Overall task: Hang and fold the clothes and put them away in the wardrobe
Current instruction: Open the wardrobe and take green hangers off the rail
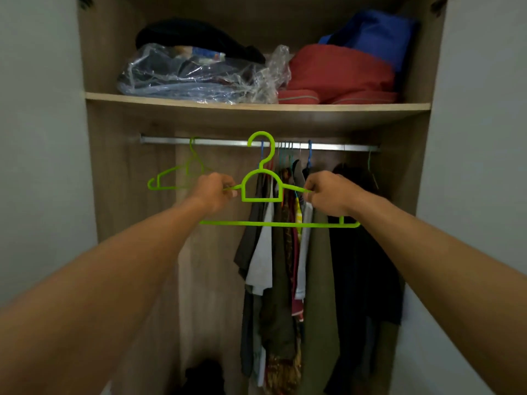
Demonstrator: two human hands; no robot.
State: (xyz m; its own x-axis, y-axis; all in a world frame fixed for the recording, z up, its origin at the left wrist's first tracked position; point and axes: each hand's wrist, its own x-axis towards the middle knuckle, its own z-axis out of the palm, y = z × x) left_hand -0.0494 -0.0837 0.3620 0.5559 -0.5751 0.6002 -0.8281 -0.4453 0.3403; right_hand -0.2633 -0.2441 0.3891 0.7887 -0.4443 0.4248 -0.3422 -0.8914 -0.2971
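Wardrobe rail is running just above both hands. Item: green hanger, empty, being pinched at its shoulders between left hand and right hand. Risk: hook catching hung clothes beyond the hands.

The front hanger and the back hanger are bright lime green, two hooks on the rail are blue, and the rail is silver-grey against the brown wood grain of the wardrobe, whose shelf has a paler tan edge and whose doors are pale grey. On the shelf a clear bag holds dark blue-grey cloth under a black garment, beside a red bundle and a blue bundle. The hung clothes run from dark grey and white through olive, a brown-and-gold print, a yellow stripe and maroon to black.
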